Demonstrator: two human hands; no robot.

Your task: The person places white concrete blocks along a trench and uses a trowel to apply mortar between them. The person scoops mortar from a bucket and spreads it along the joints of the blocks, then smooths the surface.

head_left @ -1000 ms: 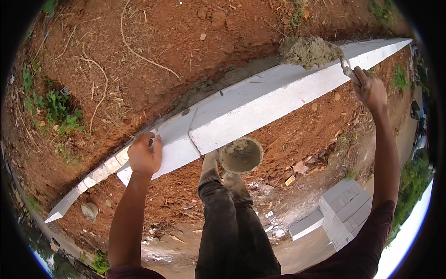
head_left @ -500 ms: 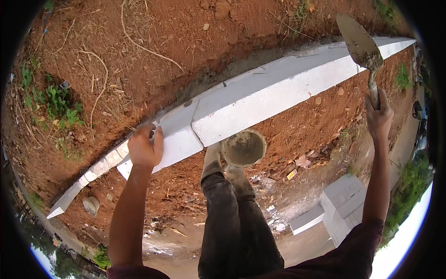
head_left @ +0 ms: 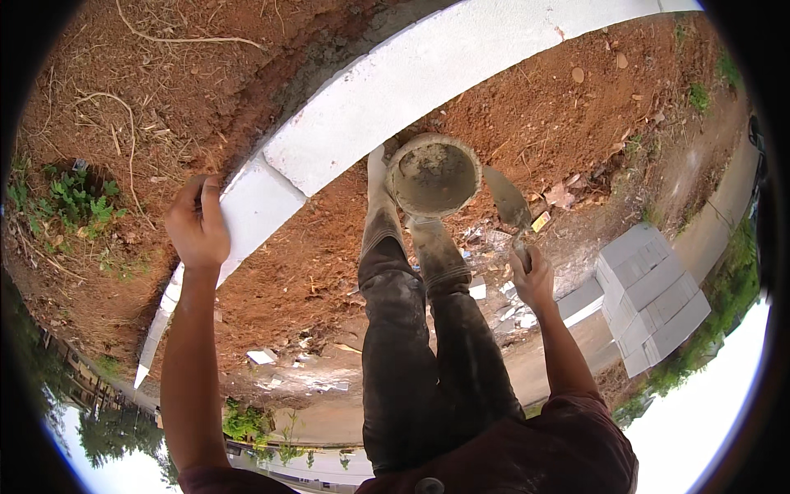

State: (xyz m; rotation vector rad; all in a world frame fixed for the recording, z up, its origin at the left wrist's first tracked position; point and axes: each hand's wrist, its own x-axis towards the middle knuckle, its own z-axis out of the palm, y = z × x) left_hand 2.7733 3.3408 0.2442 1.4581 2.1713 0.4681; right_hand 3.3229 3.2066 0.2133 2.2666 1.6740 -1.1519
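My left hand (head_left: 197, 232) rests at the far edge of a white block (head_left: 257, 212), fingers curled and thumb along its side. That block lies end to end with a longer white block (head_left: 395, 86), with a thin joint between them. My right hand (head_left: 534, 278) is closed around the handle of a trowel (head_left: 507, 198) whose blade carries grey mortar. The blade points toward a round bucket (head_left: 473, 183) and lies beside its right rim. Grey wet mortar (head_left: 434, 174) is inside the bucket, which stands just beyond my feet.
Red soil (head_left: 527, 103) lies on both sides of the row of blocks. Green plants (head_left: 76, 200) grow at the left. Stacked grey-white blocks (head_left: 650, 288) stand at the right, and broken white pieces (head_left: 512, 309) lie near my legs.
My right hand has brought the trowel down from above the blocks at far right to beside the bucket. My left hand stays at the block. The view has shifted and turned.
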